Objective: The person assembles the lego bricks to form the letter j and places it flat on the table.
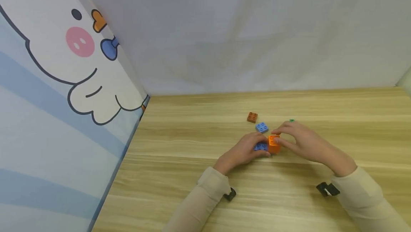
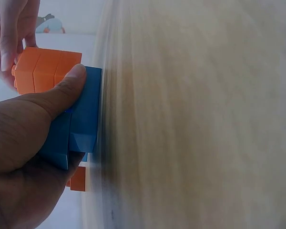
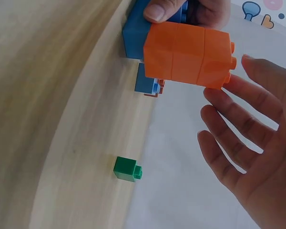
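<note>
The left hand [image 1: 245,150] is gripping blue blocks [image 2: 84,121] while the right hand [image 1: 302,142], loosely open and empty, is maybe building the orange tower [image 3: 188,55], likely needing a push.

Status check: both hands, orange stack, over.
Left hand grips blue blocks. Right hand at top of orange stack. Stack upright, three layers. Green block apart; nothing visibly in the way.
</note>
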`<state>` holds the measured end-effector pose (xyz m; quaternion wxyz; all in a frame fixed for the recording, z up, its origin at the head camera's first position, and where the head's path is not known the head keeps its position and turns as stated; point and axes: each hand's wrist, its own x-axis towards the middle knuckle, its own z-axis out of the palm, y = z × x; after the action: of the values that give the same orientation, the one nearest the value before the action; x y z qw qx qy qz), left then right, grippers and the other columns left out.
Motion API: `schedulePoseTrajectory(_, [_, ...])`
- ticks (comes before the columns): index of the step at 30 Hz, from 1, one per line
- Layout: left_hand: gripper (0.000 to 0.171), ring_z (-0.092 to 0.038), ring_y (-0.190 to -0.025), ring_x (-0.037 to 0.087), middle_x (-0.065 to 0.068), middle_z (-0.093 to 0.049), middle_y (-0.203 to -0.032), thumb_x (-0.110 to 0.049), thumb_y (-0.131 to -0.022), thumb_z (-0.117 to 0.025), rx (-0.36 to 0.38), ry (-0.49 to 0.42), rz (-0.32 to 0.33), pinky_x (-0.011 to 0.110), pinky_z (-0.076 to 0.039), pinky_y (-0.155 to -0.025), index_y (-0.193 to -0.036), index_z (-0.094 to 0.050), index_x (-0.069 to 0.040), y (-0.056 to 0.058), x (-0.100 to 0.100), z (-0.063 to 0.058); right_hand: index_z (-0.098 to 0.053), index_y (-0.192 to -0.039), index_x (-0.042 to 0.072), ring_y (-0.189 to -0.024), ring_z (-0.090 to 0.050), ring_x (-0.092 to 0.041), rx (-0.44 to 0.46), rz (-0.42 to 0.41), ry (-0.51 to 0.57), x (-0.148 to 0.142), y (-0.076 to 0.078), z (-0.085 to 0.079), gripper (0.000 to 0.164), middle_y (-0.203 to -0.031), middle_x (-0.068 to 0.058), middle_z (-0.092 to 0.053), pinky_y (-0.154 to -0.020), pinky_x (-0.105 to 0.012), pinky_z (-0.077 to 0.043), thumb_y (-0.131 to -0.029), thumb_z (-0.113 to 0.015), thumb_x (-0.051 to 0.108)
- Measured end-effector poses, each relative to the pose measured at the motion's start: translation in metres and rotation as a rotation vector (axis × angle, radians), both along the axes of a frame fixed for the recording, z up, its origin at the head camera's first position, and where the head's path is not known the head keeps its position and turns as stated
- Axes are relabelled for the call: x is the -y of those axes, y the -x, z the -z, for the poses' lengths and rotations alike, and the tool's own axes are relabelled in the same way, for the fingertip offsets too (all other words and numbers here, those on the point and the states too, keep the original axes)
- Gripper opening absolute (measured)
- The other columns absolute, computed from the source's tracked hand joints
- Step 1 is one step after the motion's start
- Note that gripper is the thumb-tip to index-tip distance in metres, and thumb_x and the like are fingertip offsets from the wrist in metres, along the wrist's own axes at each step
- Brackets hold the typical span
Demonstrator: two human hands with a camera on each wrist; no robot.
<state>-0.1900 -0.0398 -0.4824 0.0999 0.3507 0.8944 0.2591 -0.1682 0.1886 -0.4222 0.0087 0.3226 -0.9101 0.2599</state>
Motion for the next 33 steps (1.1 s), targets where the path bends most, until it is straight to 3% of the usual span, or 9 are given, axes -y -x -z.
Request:
schedulePoseTrajectory(5, [0.036,-0.063,-0.111,0.012,0.002,-0.068,-0.124,-0.038,-0.098,-0.067,-0.012,0.009,0.005,0.022,-0.051,-0.101,-0.123,-0.067,-0.011,0.001,0.0,0.001,-0.072,-0.122,0.008,-0.112,-0.065,-0.033,0.023,-0.001,0.004,0.0,0.009,-0.004,0.026,-0.118,-0.011,-0.072,-0.095,-0.056,-0.054,-0.104,-0.061,0.023])
schedulePoseTrajectory(13, [0.037,-0.062,-0.112,0.012,0.003,-0.067,-0.126,-0.037,-0.099,-0.067,0.004,0.018,-0.005,0.023,-0.05,-0.102,-0.125,-0.066,-0.01,0.0,0.0,-0.001,-0.071,-0.122,0.005,-0.111,-0.066,-0.034,0.02,-0.003,0.005,0.0,0.027,-0.002,0.026,-0.119,-0.013,-0.072,-0.093,-0.055,-0.055,-0.104,-0.061,0.02])
schedulePoseTrajectory(25, [0.038,-0.062,-0.114,0.012,0.002,-0.067,-0.126,-0.038,-0.099,-0.066,-0.003,0.026,0.01,0.023,-0.05,-0.103,-0.126,-0.065,-0.011,0.0,0.0,-0.002,-0.07,-0.125,0.003,-0.116,-0.064,-0.038,0.066,-0.003,-0.076,0.007,0.05,0.017,0.028,-0.122,-0.017,-0.07,-0.101,-0.059,-0.051,-0.102,-0.063,0.019])
schedulePoseTrajectory(33, [0.038,-0.062,-0.115,0.012,0.001,-0.067,-0.126,-0.037,-0.099,-0.066,-0.011,0.029,0.009,0.023,-0.049,-0.104,-0.126,-0.065,-0.011,0.0,0.001,-0.003,-0.07,-0.124,0.002,-0.113,-0.065,-0.038,0.041,-0.037,-0.084,0.013,0.062,0.028,0.028,-0.119,-0.017,-0.07,-0.099,-0.058,-0.052,-0.1,-0.065,0.015])
